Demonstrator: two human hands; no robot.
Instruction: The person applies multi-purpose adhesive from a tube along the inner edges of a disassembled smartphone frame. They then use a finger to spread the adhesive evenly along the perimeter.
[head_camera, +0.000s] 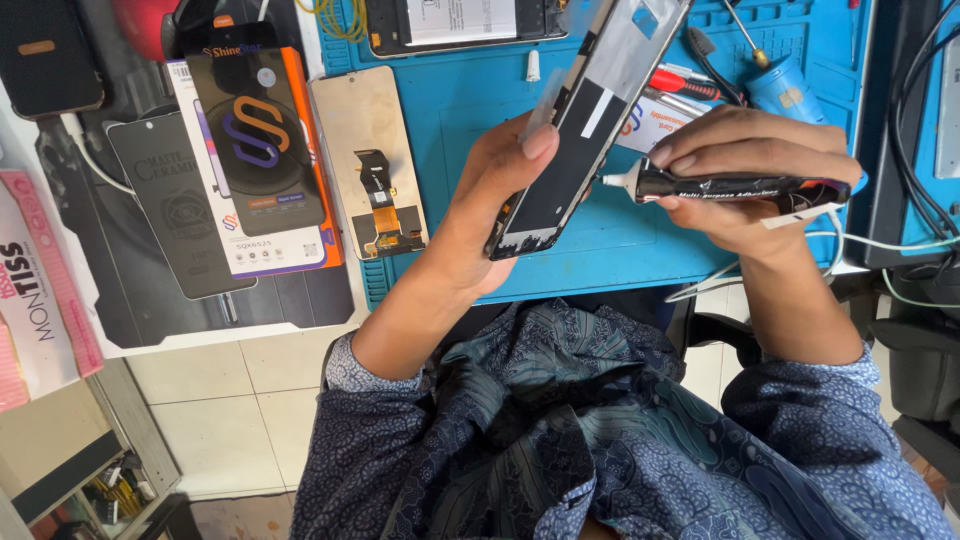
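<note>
My left hand grips an opened phone body, tilted on edge above a blue work mat. My right hand holds a black glue tube lying sideways. Its white nozzle tip touches the right edge of the phone body. A detached phone screen with an orange flex cable lies face down on the mat, left of my left hand.
Screen-protector packs and a dark glass sheet lie at left, with a tissue box at the far left. Screwdrivers, a blue tool handle and cables crowd the right. Another opened device lies at the back.
</note>
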